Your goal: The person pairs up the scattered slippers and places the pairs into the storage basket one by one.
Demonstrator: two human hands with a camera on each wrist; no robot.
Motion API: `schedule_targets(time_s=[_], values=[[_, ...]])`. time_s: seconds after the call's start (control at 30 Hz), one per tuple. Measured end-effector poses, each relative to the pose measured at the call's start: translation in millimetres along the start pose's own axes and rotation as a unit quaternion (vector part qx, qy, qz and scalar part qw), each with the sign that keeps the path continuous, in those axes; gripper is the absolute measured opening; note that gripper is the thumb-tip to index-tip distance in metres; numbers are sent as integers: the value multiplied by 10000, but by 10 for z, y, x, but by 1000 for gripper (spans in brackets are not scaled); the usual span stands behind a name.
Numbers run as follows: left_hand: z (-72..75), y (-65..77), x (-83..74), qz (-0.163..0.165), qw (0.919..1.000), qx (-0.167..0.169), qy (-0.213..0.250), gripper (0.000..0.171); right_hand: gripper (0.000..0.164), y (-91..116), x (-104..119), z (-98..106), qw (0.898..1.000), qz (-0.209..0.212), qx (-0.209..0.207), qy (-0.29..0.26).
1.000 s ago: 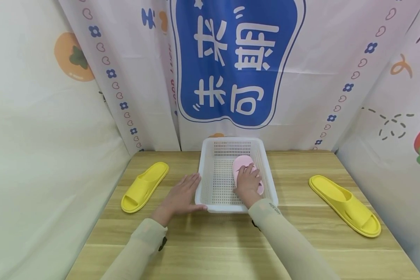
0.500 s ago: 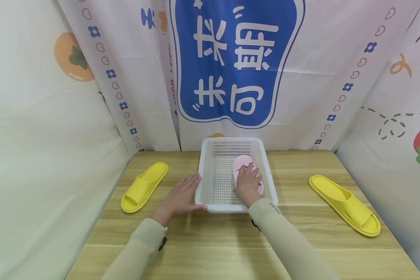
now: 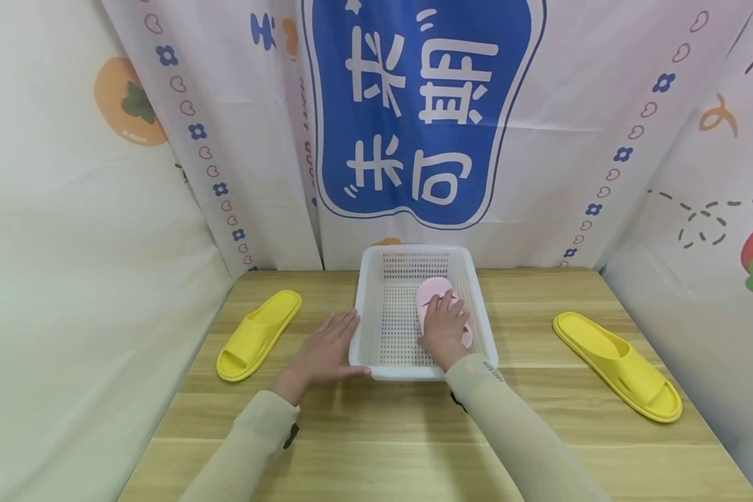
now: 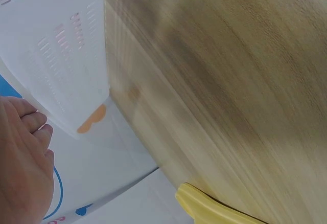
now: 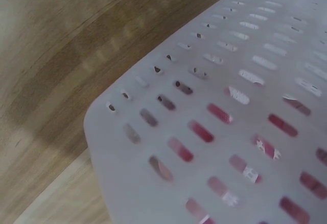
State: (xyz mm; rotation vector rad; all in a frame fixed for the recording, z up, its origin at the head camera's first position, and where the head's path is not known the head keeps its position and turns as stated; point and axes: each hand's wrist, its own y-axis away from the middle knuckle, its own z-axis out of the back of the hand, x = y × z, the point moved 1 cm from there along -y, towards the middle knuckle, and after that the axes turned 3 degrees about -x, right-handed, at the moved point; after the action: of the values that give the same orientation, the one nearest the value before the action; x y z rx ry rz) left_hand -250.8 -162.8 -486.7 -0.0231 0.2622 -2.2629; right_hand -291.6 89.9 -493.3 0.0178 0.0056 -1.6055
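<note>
A white plastic basket (image 3: pixel 390 373) with slotted walls stands at the back middle of the wooden table. Inside it, toward the right wall, lies a pink slipper (image 3: pixel 435 288). My right hand (image 3: pixel 445 330) reaches in and grips the slipper across its strap, hiding much of it. With fingers extended, my left hand (image 3: pixel 328 352) rests against the basket's near left corner. In the left wrist view that hand (image 4: pixel 23 157) appears beside the basket wall (image 4: pixel 61 50). The right wrist view shows pink through the slots of the basket wall (image 5: pixel 133 157); the hand itself is hidden there.
One yellow slipper (image 3: pixel 260 335) lies on the table at the left, and another yellow slipper (image 3: pixel 621 366) lies at the right. A printed cloth (image 3: pixel 251 188) hangs right behind the basket. More cloth encloses both sides of the table (image 3: pixel 364 446).
</note>
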Motion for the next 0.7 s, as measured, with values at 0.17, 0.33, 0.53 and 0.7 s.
schedule_targets(time_s=[0.17, 0.33, 0.53, 0.7], values=[[1, -6, 2, 16, 10000, 9, 10, 113, 112, 14, 1, 40, 10000, 55, 14, 48], [-10, -9, 3, 22, 10000, 28, 24, 112, 111, 28, -6, 59, 9999, 79, 41, 63], [-11, -6, 3, -3, 10000, 21, 26, 112, 109, 37, 7, 95, 9996, 174, 87, 197], [3, -13, -6, 48, 9999, 109, -7, 112, 107, 57, 22, 148, 9990, 356, -139, 233]])
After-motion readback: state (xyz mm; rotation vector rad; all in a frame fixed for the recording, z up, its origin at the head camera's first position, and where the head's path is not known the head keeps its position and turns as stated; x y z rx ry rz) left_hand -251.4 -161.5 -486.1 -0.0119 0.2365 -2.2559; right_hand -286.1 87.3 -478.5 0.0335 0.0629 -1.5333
